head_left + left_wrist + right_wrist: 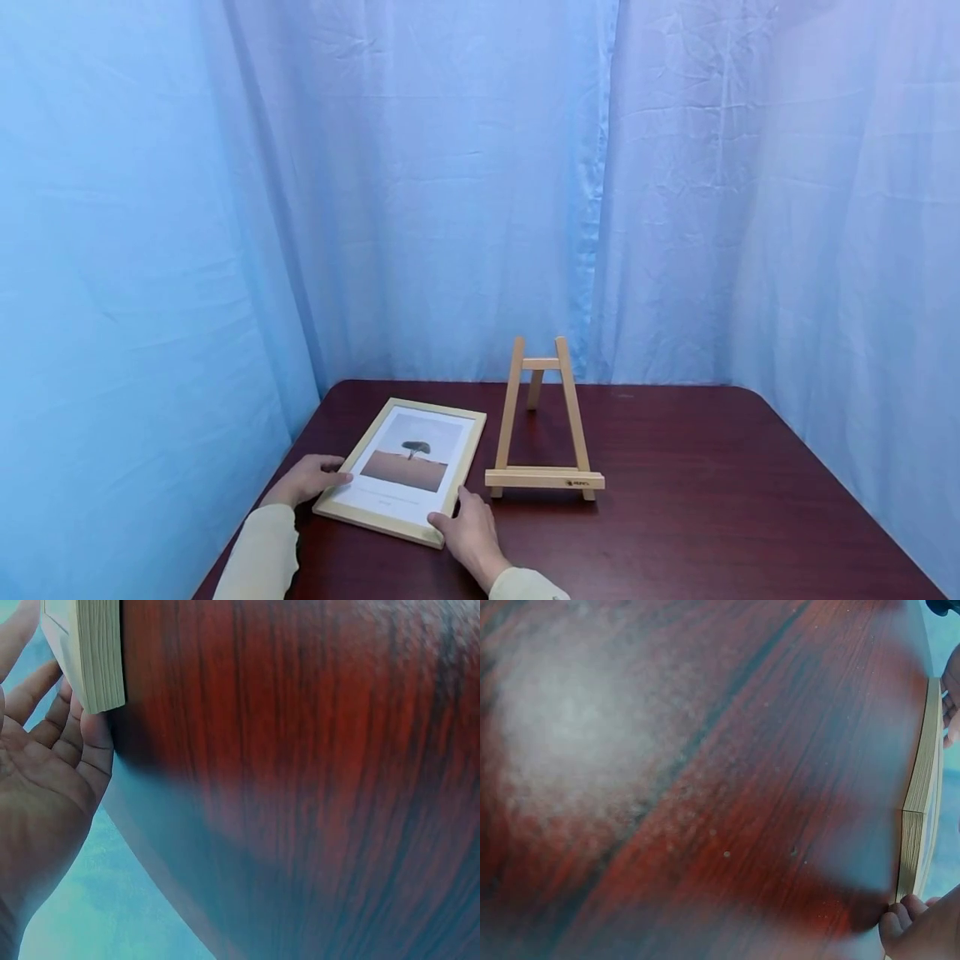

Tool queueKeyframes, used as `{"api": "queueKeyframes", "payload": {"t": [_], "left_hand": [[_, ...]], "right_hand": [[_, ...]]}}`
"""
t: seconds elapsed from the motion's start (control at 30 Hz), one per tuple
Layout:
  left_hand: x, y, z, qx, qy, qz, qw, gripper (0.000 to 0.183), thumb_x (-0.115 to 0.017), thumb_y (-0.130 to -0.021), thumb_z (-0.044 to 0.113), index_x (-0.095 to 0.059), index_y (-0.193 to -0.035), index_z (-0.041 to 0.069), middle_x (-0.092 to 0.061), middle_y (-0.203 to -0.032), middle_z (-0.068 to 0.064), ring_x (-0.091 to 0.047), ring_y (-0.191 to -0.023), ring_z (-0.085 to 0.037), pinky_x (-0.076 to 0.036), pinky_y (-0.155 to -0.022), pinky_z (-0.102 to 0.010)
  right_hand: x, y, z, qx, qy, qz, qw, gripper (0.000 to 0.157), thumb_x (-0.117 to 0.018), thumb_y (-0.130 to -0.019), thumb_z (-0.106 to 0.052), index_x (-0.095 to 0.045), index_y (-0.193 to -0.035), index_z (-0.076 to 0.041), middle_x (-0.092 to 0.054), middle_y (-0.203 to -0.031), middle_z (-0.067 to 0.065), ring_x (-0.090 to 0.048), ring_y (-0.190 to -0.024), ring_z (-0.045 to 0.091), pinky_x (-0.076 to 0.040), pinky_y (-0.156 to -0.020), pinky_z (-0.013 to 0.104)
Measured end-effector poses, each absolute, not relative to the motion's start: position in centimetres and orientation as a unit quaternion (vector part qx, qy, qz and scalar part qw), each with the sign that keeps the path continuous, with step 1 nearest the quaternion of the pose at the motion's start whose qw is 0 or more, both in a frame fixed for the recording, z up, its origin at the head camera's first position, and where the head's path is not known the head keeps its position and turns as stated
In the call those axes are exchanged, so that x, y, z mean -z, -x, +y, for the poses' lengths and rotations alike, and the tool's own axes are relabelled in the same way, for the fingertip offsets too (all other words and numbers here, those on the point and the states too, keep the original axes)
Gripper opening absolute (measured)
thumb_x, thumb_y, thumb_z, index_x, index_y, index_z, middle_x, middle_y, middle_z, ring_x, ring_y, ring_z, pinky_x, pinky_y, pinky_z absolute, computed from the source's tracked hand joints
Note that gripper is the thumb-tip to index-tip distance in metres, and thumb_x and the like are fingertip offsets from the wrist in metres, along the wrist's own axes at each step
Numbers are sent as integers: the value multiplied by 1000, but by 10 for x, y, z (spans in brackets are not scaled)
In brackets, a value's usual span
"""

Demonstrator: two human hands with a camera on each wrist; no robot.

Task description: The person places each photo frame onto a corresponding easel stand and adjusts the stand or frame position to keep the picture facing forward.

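Note:
A picture frame of pale wood, face up, shows a print of a lone tree on brown ground. My left hand grips its left side, thumb over the front edge. On the opposite side, near the lower right corner, my right hand holds the frame with its thumb on the front. In the left wrist view, fingers reach behind the frame's corner. Curled fingertips meet the frame's edge in the right wrist view. Whether the frame touches the table all along its underside, I cannot tell.
A small wooden easel stands upright just right of the frame, its ledge facing me. Both are at a dark red-brown wooden table. Light blue curtains surround the table at the back and both sides.

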State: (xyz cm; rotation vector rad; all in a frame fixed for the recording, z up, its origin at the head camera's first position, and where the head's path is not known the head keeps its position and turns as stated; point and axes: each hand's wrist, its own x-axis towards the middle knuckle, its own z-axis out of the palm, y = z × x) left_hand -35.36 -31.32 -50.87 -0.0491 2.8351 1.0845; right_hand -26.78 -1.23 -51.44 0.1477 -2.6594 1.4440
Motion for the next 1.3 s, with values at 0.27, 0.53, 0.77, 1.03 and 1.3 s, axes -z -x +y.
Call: {"api": "queueKeyframes", "payload": {"t": [0.27, 0.53, 0.77, 1.03, 1.3], "left_hand": [[511, 354, -313, -358, 15, 932, 49, 56, -73, -88, 15, -54, -133, -12, -55, -129, -33, -55, -113, -41, -44, -98, -57], [510, 352, -313, -358, -8, 933, 39, 51, -71, -89, 9, -54, -131, -14, -56, -126, -34, -55, -113, -43, -44, -98, -56], [509, 350, -314, -362, -8, 931, 44, 47, -67, -91, 6, -54, -132, -13, -54, -130, -35, -52, -119, -47, -43, -99, -56], [507, 348, -313, -359, -8, 932, 48, 47, -66, -92, 6, -54, -132, -14, -53, -131, -35, -52, -120, -47, -44, -99, -55], [508, 350, -313, -349, -21, 935, 50, 44, -65, -93, 5, -55, -129, -16, -54, -128, -35, -53, -117, -47, -45, -98, -56]], "right_hand": [[516, 268, -14, -460, -43, -884, 71, 64, -82, -78, -21, -58, -125, 16, -61, -116, 31, -55, -111, 48, -43, -97, 57], [518, 267, -13, -457, -38, -887, 61, 62, -82, -74, -8, -57, -126, 15, -59, -120, 29, -51, -114, 48, -40, -99, 58], [519, 267, -13, -429, -43, -900, 67, 59, -82, -72, -8, -61, -123, 12, -57, -123, 27, -48, -116, 47, -40, -98, 58], [517, 268, -13, -408, -52, -910, 55, 51, -79, -74, -9, -64, -117, 13, -54, -126, 28, -46, -119, 48, -39, -98, 59], [515, 267, -14, -397, -55, -915, 44, 40, -76, -73, -7, -67, -106, 12, -52, -130, 31, -43, -123, 50, -36, -99, 62]]}}
